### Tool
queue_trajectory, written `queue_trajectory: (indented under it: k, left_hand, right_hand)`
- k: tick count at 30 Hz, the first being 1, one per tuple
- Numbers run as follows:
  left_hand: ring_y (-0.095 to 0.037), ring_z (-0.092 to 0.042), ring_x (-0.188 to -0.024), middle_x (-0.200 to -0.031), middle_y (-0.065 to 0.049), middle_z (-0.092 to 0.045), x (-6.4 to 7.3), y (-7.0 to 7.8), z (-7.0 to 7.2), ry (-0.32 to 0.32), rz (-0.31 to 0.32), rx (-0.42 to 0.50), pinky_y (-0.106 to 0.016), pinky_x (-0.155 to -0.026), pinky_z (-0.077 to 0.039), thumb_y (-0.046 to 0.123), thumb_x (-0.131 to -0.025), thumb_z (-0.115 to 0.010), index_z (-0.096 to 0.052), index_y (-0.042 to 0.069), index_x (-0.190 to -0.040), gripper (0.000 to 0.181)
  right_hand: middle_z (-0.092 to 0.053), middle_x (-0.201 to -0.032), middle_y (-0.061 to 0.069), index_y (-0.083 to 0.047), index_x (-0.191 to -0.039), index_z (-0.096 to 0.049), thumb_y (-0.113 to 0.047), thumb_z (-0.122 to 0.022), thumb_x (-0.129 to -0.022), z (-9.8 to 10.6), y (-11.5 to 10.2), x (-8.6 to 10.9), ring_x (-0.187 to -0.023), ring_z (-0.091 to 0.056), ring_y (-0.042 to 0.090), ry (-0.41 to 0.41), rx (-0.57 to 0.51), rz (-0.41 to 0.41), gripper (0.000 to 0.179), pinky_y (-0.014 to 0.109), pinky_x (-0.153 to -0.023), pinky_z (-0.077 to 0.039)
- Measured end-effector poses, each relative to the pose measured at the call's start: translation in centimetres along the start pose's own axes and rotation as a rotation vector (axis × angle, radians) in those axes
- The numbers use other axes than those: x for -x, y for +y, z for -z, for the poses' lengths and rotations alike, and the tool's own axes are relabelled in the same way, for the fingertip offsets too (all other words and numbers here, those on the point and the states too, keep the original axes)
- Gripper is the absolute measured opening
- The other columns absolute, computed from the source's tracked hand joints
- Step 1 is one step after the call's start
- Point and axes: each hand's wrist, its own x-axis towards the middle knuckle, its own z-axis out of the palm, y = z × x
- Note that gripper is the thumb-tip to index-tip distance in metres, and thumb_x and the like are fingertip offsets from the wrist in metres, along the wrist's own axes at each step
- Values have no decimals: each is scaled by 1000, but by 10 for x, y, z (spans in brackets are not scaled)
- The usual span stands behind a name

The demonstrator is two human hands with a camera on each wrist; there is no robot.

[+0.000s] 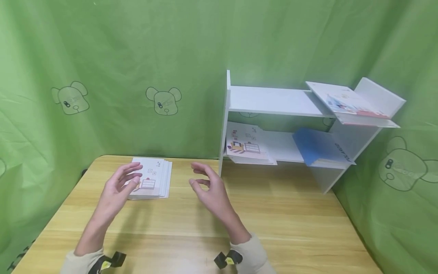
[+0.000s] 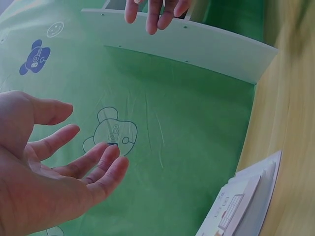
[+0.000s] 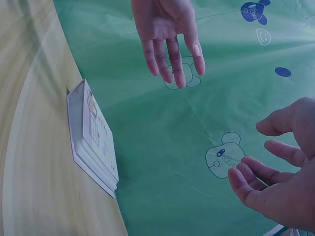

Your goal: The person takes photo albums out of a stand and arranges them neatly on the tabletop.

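Observation:
A small stack of white books (image 1: 154,179) with printed covers lies flat at the back left of the table. My left hand (image 1: 119,186) hovers over the stack's left side, overlapping it in the head view, its fingers loosely bent and holding nothing. To the right of the stack, my right hand (image 1: 212,190) is raised over bare wood, fingers relaxed, with nothing in them. Both palms face each other across a wide gap. In the right wrist view the stack (image 3: 96,142) shows several books with slightly uneven edges, apart from both hands.
A white two-tier shelf (image 1: 270,101) stands at the back right. White books (image 1: 246,142) lie at its lower left, a blue book (image 1: 318,146) at its lower right, and another book (image 1: 352,101) sits up top, jutting forward. Green curtain (image 1: 119,45) surrounds the wooden table (image 1: 178,236).

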Motion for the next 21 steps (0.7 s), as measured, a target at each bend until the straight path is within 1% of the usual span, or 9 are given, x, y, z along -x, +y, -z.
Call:
queue_trajectory:
  k: [6,9,15,19,21]
  left_hand:
    - [-11,-59,-122,-137,2,-59,0,2,-4,0,-6,14,-16,-100,-50,3,-104,-56,-46,-5,-144,42]
    - [-11,-59,-122,-137,1,-59,1,3,-6,0,-8,16,-16,-100,-51,3,-104,-56,-46,-5,-144,42]
    - [-13,-60,-121,-137,0,-60,0,2,-11,2,-14,7,-17,-101,-51,2,-104,-56,-49,-3,-144,41]
    - [-17,-61,-121,-136,0,-60,0,1,-15,0,-18,17,-18,-101,-51,0,-103,-56,-50,-2,-143,40]
    - [-17,-61,-120,-136,0,-60,1,0,-17,-6,-24,27,-18,-102,-51,-2,-103,-56,-50,-3,-142,40]
  right_hand:
    - [-63,-134,7,-3,-137,-59,2,-70,-93,5,-5,0,-123,-58,27,13,0,21,46,35,-98,-58]
    - [-62,-134,8,-2,-138,-59,3,-70,-92,7,-5,0,-124,-58,29,18,-3,36,47,36,-97,-58]
    - [-63,-133,7,-1,-138,-58,4,-69,-93,10,-7,2,-124,-58,31,17,2,28,46,34,-97,-58]
    - [-63,-133,8,1,-138,-58,4,-68,-93,12,-8,2,-123,-58,30,17,2,27,46,33,-97,-58]
    - [-63,-134,7,1,-138,-58,5,-68,-93,13,-9,2,-124,-58,30,17,-1,27,46,33,-97,-58]
